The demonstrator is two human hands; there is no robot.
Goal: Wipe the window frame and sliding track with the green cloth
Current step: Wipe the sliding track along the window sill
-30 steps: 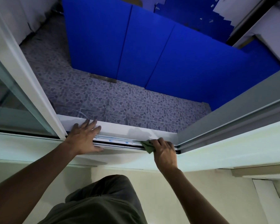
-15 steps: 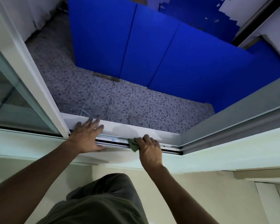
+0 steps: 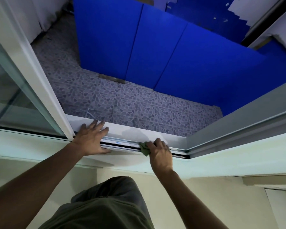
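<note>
While the left hand (image 3: 91, 140) hasn't really budged since 1 s ago, fingers straight and spread flat on the white frame (image 3: 132, 132) w/ the thumb hooked over the near lip, the action's all on the other side. Pane (image 3: 15, 96) on the far left looks the same, give or take a bit of head wobble. Going right along the track (image 3: 120, 145): there's a blue speck on the rail btw the two hands. Cloth (image 3: 144, 148) is sitting on the track, green corner poking out left of the knuckles. Right hand (image 3: 160, 153) has its fingers curled tight round the cloth, pressing it down into the groove. Vs half a sec ago it's slid back right, approx midway btw where it was then and where it was 1 s ago near the corner. Grey sash (image 3: 238, 126) on the right is unchanged. Tile floor (image 3: 139, 103) and blue panels (image 3: 155, 47) outside, same as before.
</note>
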